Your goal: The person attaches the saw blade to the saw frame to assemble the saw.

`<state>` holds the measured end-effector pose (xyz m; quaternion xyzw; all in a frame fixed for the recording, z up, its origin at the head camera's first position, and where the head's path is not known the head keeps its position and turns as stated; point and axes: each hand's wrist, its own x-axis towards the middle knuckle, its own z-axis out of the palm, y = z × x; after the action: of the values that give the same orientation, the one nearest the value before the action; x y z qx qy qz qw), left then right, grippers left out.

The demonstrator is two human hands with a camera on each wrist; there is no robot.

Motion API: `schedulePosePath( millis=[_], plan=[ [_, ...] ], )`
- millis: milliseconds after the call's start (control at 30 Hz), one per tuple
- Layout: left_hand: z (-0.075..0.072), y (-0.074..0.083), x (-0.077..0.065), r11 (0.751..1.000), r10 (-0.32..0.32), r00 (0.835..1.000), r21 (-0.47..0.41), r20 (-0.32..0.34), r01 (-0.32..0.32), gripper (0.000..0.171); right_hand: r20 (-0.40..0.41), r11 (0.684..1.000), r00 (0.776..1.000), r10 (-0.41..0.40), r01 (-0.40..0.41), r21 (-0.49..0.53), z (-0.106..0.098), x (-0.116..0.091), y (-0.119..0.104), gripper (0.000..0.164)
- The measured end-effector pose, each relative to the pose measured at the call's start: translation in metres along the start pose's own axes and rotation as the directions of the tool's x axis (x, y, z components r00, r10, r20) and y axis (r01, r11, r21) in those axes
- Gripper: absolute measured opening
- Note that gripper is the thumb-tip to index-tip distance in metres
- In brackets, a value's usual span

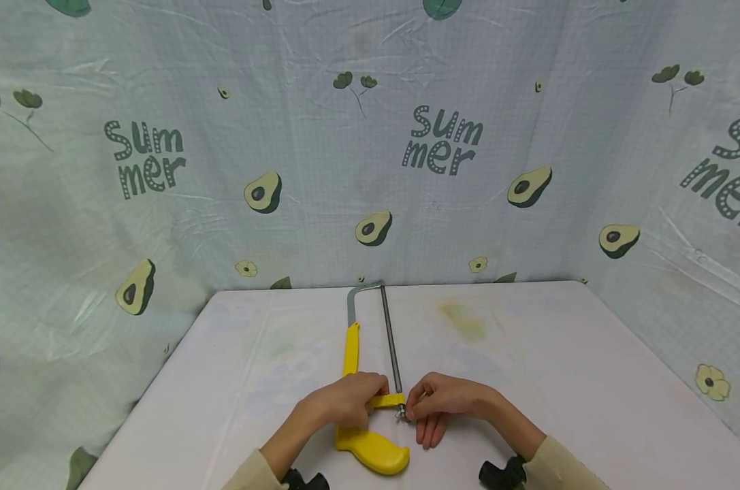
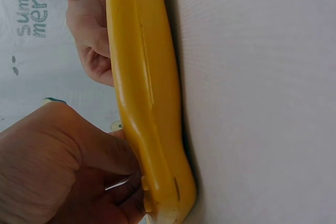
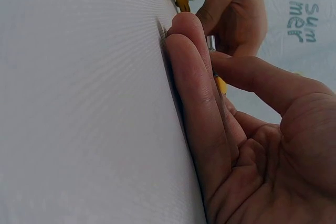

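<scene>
A hacksaw with a yellow handle (image 1: 376,452) lies on the table, its grey frame end (image 1: 352,306) pointing away. Its straight metal bar or blade (image 1: 391,333) runs along the right side into a yellow arm (image 1: 387,400). My left hand (image 1: 348,400) grips the yellow frame just beyond the handle. At the near end of the bar is a small metal wing nut (image 1: 401,412), which my right hand (image 1: 446,401) pinches with thumb and index finger. The other right fingers lie along the table in the right wrist view. The handle (image 2: 142,77) fills the left wrist view's middle.
The white table (image 1: 253,381) has a yellowish stain (image 1: 463,321) right of the saw. A hanging sheet (image 1: 320,150) printed with avocados and lettering stands behind and at both sides. Black wrist mounts (image 1: 503,473) sit near both sleeves.
</scene>
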<state>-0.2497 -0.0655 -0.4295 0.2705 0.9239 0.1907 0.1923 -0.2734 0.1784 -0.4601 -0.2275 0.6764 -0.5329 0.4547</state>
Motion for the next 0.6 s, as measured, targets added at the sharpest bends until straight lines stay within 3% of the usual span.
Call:
schedulePosePath(
  millis=[600],
  plan=[
    [0.0007,-0.0004,-0.0001,1.0,0.003,1.0,0.003,-0.001,-0.003,0.036,-0.006,1.0,1.0,0.011,-0.011,0.008,0.0003,0.0005,-0.0005,0.019]
  ],
)
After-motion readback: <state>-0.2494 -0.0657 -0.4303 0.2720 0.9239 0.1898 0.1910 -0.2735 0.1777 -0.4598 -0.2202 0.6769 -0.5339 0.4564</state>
